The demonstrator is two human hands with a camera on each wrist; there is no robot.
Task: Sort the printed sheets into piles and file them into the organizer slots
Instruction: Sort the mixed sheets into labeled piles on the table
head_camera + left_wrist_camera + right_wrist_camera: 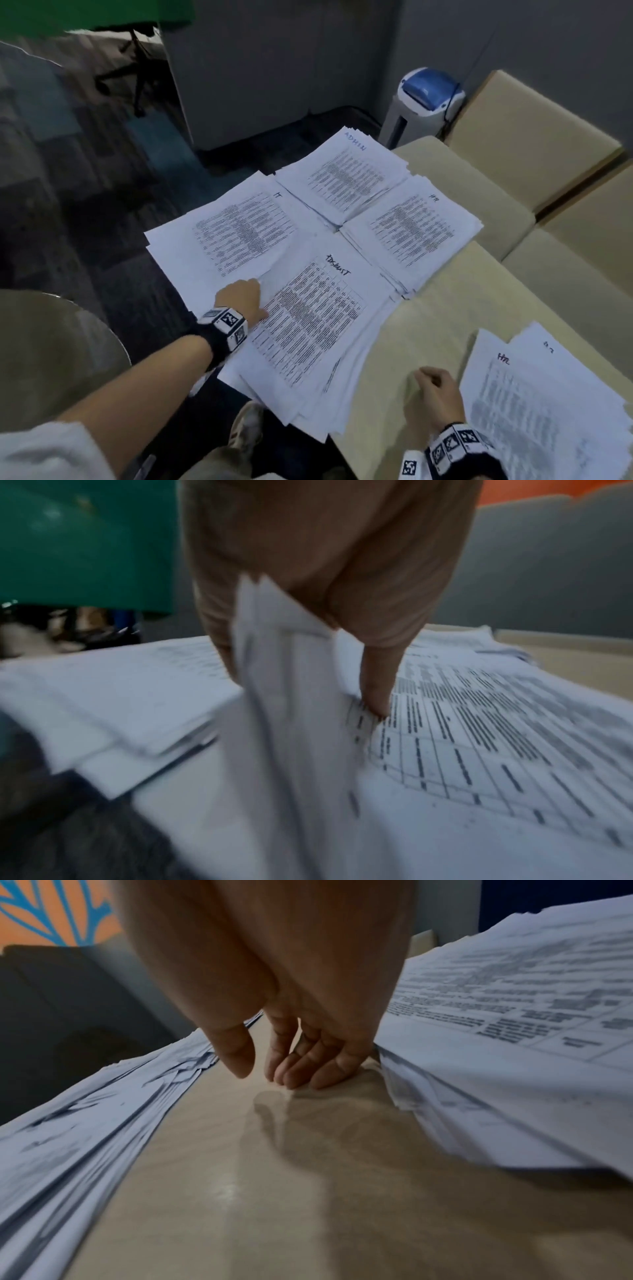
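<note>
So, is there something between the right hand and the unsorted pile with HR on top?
Nothing visible. The right hand rests on the bare table, its loosely curled fingers beside the left edge of the unsorted pile, perhaps already touching it.

1. A pale beige table (428,329) carries five piles of printed sheets.
2. At its far left corner lie four piles, edges touching or overlapping: one marked ADMIN (346,174), one marked IT (236,233), one marked HR (411,229), and the nearest pile (308,325), whose heading is unclear.
3. Well apart, at the near right, lies a second HR pile (548,404).
4. The right hand's fingertips (301,1074) rest on the bare tabletop between the piles.
</note>
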